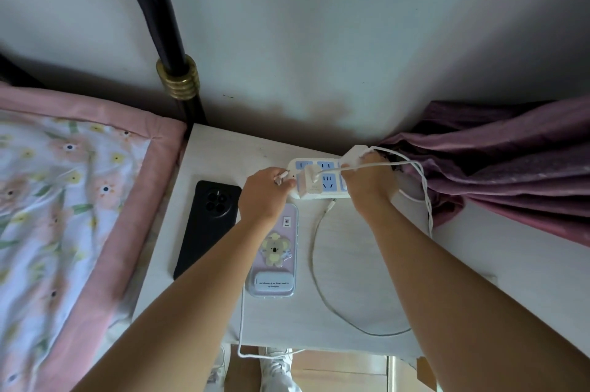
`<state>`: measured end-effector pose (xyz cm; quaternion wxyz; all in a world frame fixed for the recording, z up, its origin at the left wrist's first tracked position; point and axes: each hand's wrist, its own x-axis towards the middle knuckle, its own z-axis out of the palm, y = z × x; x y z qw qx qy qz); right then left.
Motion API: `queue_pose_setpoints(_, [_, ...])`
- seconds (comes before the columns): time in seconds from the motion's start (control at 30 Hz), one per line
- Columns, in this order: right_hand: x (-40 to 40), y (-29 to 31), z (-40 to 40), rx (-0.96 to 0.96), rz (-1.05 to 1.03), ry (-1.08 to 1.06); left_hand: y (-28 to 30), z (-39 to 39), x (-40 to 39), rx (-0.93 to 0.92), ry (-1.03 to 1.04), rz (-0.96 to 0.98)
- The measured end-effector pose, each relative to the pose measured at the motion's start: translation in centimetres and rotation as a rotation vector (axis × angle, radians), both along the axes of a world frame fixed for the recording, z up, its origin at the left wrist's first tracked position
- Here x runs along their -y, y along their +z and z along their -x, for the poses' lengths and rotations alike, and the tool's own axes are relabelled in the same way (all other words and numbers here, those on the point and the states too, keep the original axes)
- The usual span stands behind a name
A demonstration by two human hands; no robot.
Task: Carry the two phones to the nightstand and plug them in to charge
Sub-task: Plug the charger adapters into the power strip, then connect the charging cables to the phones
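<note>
Two phones lie face down on the white nightstand (367, 264): a black phone (207, 225) on the left and a phone in a lilac koala case (274, 256) beside it. At the back lies a white power strip (322, 180) with a small white charger (311, 179) plugged in. My left hand (266, 193) pinches a white cable's plug end at the strip's left end. My right hand (367, 180) holds a larger white charger block (356, 153) over the strip's right side. A loose white cable (314, 264) loops across the nightstand, its plug (330, 206) lying free.
A bed with a pink floral quilt (64, 216) borders the nightstand on the left, with a black bedpost (172, 40) behind. A purple curtain (510, 161) bunches at the right. Another white cable (241, 327) hangs over the front edge.
</note>
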<state>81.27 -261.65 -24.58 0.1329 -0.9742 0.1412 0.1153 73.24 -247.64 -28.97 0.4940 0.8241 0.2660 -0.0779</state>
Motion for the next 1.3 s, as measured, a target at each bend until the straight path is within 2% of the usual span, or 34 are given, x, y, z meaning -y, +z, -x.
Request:
queue_pose_setpoints(0.1, [0.4,0.0,0.3,0.003,-0.021,0.039,0.9,1.6,0.3,0.012,0.042,0.081])
queue_pose_setpoints(0.2, [1.3,-0.2,0.9,0.013,-0.126,0.102,1.6,4.2,-0.3,0.013,0.143,0.202])
queue_pose_setpoints(0.33, [1.7,0.1,3.9,0.055,-0.376,-0.096,1.9,8.0,-2.3,-0.012,0.244,0.211])
queue_pose_setpoints(0.47, [0.1,0.3,8.5,0.035,-0.642,-0.299,1.5,11.5,-4.0,-0.043,0.428,0.281])
queue_pose_setpoints(0.53, [-1.1,0.0,11.1,-0.032,-0.723,-0.309,1.0,13.3,-4.5,-0.032,0.428,0.208])
queue_pose_setpoints(0.6, [-3.1,-0.6,13.5,-0.141,-0.752,-0.252,0.2,14.8,-5.0,0.015,0.387,0.079])
queue_pose_setpoints(0.67, [-5.5,-1.2,15.3,-0.274,-0.803,-0.188,-0.6,15.7,-5.3,0.031,0.381,0.032])
queue_pose_setpoints(0.8, [-9.7,-1.4,16.8,-0.433,-0.775,-0.04,-0.8,16.3,-5.7,0.044,0.427,0.142])
queue_pose_setpoints(0.93, [-11.4,-2.0,16.6,-0.431,-0.675,-0.07,-0.6,16.3,-5.9,0.052,0.44,0.231])
queue_pose_setpoints(1.1, [-12.5,-2.6,16.4,-0.477,-0.697,-0.131,-0.1,16.6,-6.5,0.023,0.578,0.443])
queue_pose_setpoints(1.23, [-12.4,-2.0,16.5,-0.471,-0.596,-0.067,0.4,17.0,-6.5,-0.033,0.632,0.666])
queue_pose_setpoints(1.3, [-12.1,-1.4,16.3,-0.452,-0.622,-0.071,0.9,17.3,-6.4,-0.026,0.635,0.671])
